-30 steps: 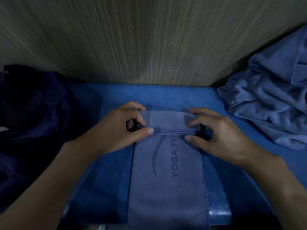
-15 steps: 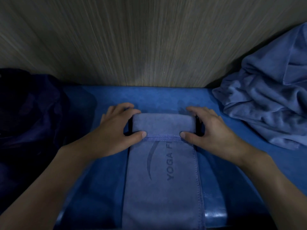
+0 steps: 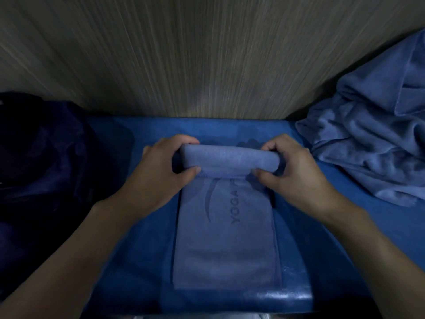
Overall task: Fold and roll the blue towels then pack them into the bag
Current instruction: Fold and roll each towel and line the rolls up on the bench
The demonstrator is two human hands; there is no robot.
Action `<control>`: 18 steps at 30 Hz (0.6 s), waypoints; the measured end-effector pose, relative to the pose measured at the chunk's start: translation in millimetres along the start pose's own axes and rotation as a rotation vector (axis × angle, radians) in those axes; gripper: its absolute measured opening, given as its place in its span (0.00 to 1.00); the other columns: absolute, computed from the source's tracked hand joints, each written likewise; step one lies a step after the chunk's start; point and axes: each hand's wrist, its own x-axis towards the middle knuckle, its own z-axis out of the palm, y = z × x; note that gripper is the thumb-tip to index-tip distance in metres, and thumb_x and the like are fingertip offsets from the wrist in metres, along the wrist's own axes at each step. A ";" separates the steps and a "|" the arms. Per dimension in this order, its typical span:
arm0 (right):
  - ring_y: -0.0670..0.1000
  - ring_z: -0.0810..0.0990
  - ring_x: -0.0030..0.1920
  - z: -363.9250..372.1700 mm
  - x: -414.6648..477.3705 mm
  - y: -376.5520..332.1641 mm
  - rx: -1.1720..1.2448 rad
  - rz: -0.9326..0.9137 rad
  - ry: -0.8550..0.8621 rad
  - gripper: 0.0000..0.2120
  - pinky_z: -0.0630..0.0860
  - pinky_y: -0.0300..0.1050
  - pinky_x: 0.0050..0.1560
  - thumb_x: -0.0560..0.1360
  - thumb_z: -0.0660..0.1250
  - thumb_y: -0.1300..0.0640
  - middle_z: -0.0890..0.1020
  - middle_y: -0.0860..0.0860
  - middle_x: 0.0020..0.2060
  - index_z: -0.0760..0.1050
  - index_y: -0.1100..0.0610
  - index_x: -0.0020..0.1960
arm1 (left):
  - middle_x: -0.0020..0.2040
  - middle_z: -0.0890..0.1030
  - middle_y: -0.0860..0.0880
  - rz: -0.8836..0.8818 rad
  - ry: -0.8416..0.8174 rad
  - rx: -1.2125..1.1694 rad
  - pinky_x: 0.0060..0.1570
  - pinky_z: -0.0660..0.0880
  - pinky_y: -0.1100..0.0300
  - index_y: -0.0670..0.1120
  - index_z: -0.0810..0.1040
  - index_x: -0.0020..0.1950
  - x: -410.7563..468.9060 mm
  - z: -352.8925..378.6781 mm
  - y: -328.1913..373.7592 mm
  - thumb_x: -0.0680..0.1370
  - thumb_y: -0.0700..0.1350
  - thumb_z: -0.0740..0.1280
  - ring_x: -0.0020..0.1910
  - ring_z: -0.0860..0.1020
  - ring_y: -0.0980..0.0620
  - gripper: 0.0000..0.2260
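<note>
The far end of the folded towel [image 3: 225,245] has just gone from a flat turned-over hem to a proper roll [image 3: 230,158], which looks lifted a little off the blue surface [image 3: 345,231] and is held between the two hands. The left hand [image 3: 158,173] grips the roll's left end and the right hand [image 3: 299,176] its right end. On each, the fingers [image 3: 184,140] curl over the far side of the roll and the thumb presses in from the near side — clamped on the cloth, not spread flat. Half a second ago the fingers lay straighter beside a low fold and the thumbs pinned its stitched edge. Now the bundle is thicker and rounder, and it has advanced toward the wrists: the lettering [image 3: 235,210] just below the thumbs shows only "YOGA", with the next letters hidden under the roll. That suggests the rolling is under way but early, since most of the towel's length lies flat from the thumbs down to the near edge. The dark bag [image 3: 46,171] sits well out beyond the left hand's knuckles, and a heap of loose towels [image 3: 368,146] lies beyond the right hand's — apparently yet to be folded.
</note>
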 end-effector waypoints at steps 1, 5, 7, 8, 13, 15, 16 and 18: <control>0.44 0.74 0.45 1.1 1.0 -1.5 -0.038 -0.029 0.029 0.15 0.72 0.61 0.53 0.68 0.74 0.58 0.74 0.42 0.42 0.70 0.46 0.45 | 0.51 0.75 0.66 0.032 0.023 0.022 0.59 0.72 0.52 0.66 0.70 0.53 -0.1 0.3 1.8 0.72 0.45 0.74 0.55 0.74 0.57 0.20; 0.45 0.74 0.47 -0.1 -5.6 -2.4 -0.103 -0.082 -0.026 0.16 0.70 0.59 0.55 0.67 0.74 0.57 0.73 0.43 0.44 0.68 0.48 0.46 | 0.50 0.76 0.62 0.088 -0.051 0.018 0.49 0.70 0.69 0.60 0.71 0.49 -3.0 -4.8 7.1 0.71 0.43 0.75 0.53 0.74 0.59 0.17; 0.46 0.75 0.51 -3.8 -11.9 -3.8 -0.077 -0.093 -0.080 0.17 0.71 0.59 0.56 0.66 0.73 0.46 0.74 0.43 0.48 0.67 0.47 0.46 | 0.51 0.77 0.60 0.108 -0.124 -0.005 0.49 0.70 0.71 0.58 0.73 0.50 -6.5 -9.2 10.1 0.68 0.51 0.75 0.54 0.75 0.57 0.15; 0.46 0.75 0.54 -5.4 -15.0 -5.6 -0.066 -0.088 -0.105 0.18 0.70 0.58 0.58 0.65 0.72 0.41 0.74 0.43 0.50 0.67 0.46 0.47 | 0.52 0.77 0.59 0.126 -0.150 -0.021 0.50 0.70 0.70 0.57 0.73 0.50 -8.9 -10.9 10.6 0.67 0.56 0.74 0.56 0.75 0.56 0.16; 0.46 0.75 0.59 -6.1 -28.2 -13.5 0.009 -0.111 -0.166 0.17 0.71 0.60 0.58 0.70 0.67 0.35 0.76 0.42 0.51 0.71 0.49 0.42 | 0.57 0.76 0.63 0.095 -0.227 -0.131 0.54 0.65 0.75 0.54 0.76 0.44 -18.7 -9.8 13.7 0.71 0.62 0.65 0.62 0.73 0.60 0.13; 0.47 0.77 0.57 -4.6 -32.6 -12.6 0.037 -0.108 -0.167 0.16 0.72 0.59 0.58 0.73 0.64 0.37 0.77 0.43 0.50 0.72 0.50 0.39 | 0.56 0.76 0.64 0.086 -0.238 -0.120 0.54 0.64 0.76 0.53 0.76 0.42 -20.9 -7.8 12.6 0.71 0.62 0.64 0.62 0.73 0.63 0.13; 0.47 0.77 0.57 -4.3 -34.4 -12.0 0.052 -0.106 -0.158 0.16 0.72 0.58 0.57 0.73 0.64 0.39 0.77 0.43 0.51 0.73 0.51 0.38 | 0.56 0.77 0.63 0.091 -0.239 -0.111 0.55 0.65 0.74 0.54 0.75 0.42 -21.7 -7.2 11.4 0.71 0.62 0.65 0.62 0.74 0.63 0.12; 0.47 0.77 0.57 -4.2 -37.2 -11.7 0.067 -0.107 -0.128 0.16 0.73 0.57 0.58 0.74 0.64 0.40 0.77 0.44 0.51 0.74 0.53 0.39 | 0.55 0.78 0.60 0.090 -0.251 -0.095 0.55 0.70 0.66 0.55 0.73 0.43 -23.0 -6.9 10.0 0.70 0.61 0.67 0.60 0.76 0.60 0.11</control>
